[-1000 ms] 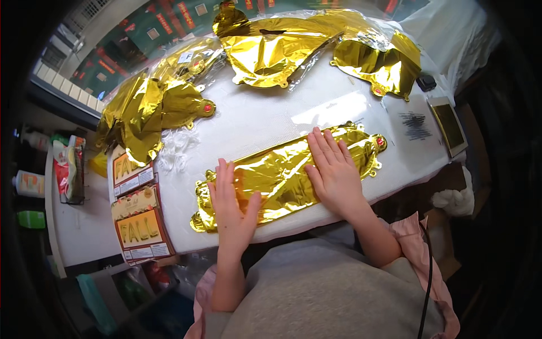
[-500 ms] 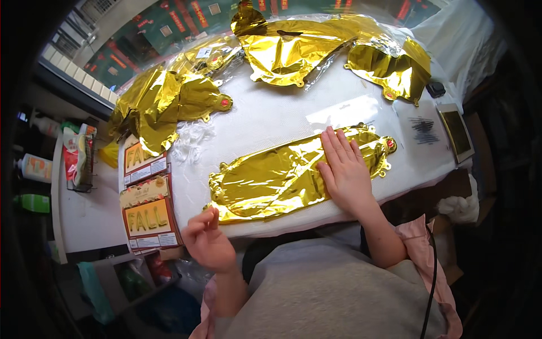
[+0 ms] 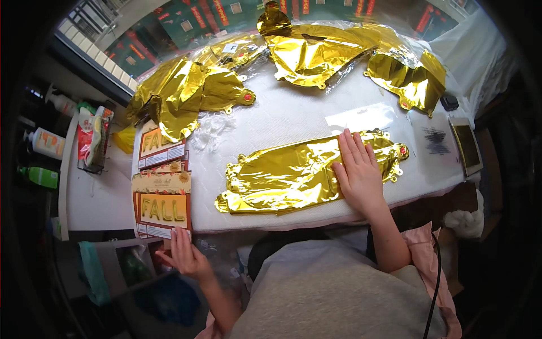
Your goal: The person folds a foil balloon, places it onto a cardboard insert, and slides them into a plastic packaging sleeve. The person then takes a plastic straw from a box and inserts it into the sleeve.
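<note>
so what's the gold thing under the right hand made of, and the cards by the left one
The gold balloon under the right hand looks like thin metallised foil film: mirror-bright, creased, lying flat and deflated. The cards near the left hand look like printed card, flat and stiff, possibly sleeved in clear plastic; the glare is too faint to tell.

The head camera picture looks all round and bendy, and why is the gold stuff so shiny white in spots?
In the head view the fisheye lens curves the table edge and leaves dark corners; light glares off the crinkled gold foil balloon under the right hand, washing patches nearly white; the left hand, below the table edge near the cards, sits in dimmer shade and looks a bit soft.
</note>
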### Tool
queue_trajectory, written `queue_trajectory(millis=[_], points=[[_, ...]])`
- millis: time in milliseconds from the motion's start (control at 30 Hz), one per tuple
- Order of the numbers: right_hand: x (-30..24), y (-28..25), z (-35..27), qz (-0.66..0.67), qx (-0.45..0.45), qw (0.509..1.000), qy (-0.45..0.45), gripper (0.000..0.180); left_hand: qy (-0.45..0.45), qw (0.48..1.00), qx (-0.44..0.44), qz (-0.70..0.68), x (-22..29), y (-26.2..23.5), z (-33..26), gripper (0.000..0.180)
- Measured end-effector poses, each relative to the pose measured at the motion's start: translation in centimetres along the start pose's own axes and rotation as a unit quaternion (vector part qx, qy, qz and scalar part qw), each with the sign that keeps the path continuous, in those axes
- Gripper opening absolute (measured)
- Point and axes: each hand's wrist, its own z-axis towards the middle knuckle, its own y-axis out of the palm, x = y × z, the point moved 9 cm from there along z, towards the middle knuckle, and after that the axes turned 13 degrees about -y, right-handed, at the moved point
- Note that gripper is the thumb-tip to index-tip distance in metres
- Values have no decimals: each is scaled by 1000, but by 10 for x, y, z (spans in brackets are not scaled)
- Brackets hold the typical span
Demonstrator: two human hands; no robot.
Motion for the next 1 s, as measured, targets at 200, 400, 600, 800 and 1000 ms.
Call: queue_trajectory(millis=[200,400,600,800,1000], points=[[0,1,0,-1,4,1000,-1,62,62,998,33,-6,8,-17,-10,35],[2,-1,0,0,13,1000,0,62,6,976,202,-81,5,-59,-17,27],[6,-1,-3,-14,19,1000,4,64,142,929,177,-293,120,-73,-6,15],[9,12,-4,-33,22,998,-50,60,272,857,-190,-393,231,5,-1,24],[12,11,-8,-23,17,999,-29,60,205,807,-290,-472,232,14,25,41]])
